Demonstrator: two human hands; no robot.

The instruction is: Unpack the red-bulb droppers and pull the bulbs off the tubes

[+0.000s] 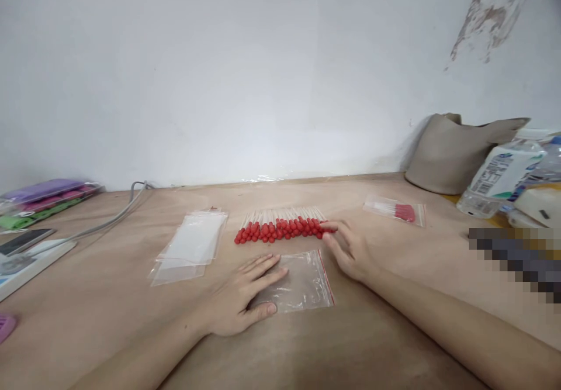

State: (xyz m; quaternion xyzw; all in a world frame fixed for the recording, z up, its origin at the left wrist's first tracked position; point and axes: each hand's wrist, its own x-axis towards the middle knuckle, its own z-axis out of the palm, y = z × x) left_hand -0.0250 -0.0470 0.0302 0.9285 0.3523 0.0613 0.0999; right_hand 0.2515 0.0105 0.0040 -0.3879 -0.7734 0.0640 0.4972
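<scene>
My left hand [248, 293] lies flat, fingers spread, on the left part of a clear zip bag [302, 282] with a red seal line on its right edge. Just beyond the bag is a wide row of thin pale sticks with red heads [280, 229], their heads toward me. At the row's right end, my right hand [353, 252] has thumb and index finger closed around a red-headed stick; its exact grip is partly hidden. A stack of bags with white inserts [195, 238] lies to the left. Farther right rests a bag holding red-headed sticks [397, 210].
Colourful packets [48, 200], a phone [26, 241] and a grey cable [109, 221] occupy the left side. At the right stand a grey-brown container [451, 153] and a plastic bottle [495, 176]. A white wall [263, 74] bounds the table's back.
</scene>
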